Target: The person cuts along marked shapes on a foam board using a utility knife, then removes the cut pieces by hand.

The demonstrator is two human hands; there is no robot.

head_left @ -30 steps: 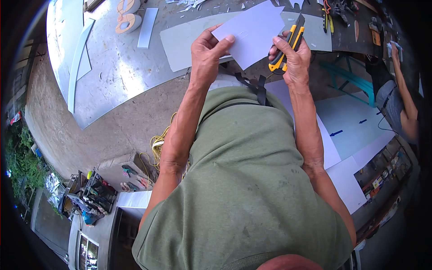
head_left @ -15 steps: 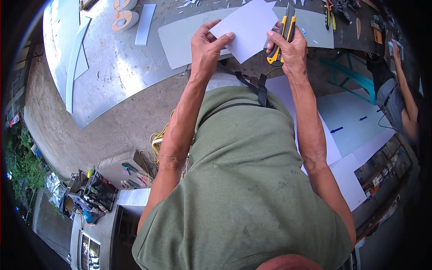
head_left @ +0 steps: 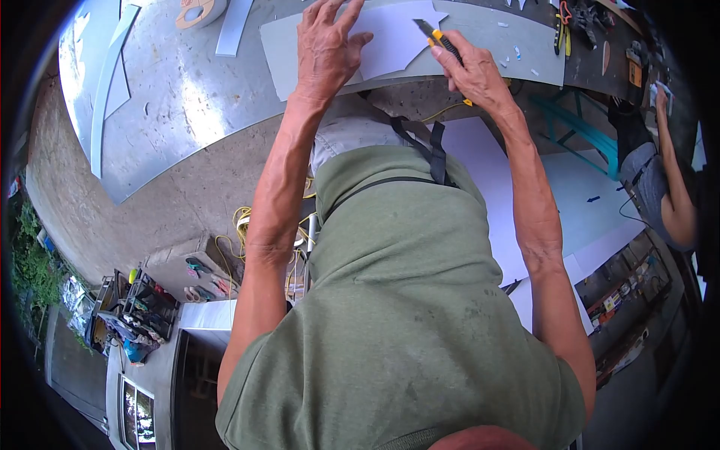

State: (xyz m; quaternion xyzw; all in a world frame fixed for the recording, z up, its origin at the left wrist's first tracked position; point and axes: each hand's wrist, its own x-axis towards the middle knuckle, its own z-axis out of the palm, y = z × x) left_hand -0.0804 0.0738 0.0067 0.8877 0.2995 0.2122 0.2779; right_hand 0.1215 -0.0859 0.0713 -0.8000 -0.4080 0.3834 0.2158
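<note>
A white sheet piece [head_left: 391,41] with a notched right edge lies flat on a long grey board [head_left: 514,34] at the table's near edge. My left hand [head_left: 328,54] is at the sheet's left side with its fingers spread; whether the fingertips press on it is hard to see. In my right hand [head_left: 476,73] is a yellow and black utility knife [head_left: 448,45], blade pointing up and left over the sheet's right part. The blade tip appears close to the sheet, but I cannot tell if it touches.
Pale curved and straight strips [head_left: 112,82] lie on the shiny metal table [head_left: 176,90], near a tape roll [head_left: 201,13]. Yellow-handled pliers [head_left: 562,34] and small scraps are at right. A teal stand [head_left: 574,127] and another person [head_left: 664,165] are beyond. Yellow cord [head_left: 241,225] is on the floor.
The white sheet went from being held up in my left hand to lying on the board. My left hand has opened, and the knife has turned to point left over the sheet.
</note>
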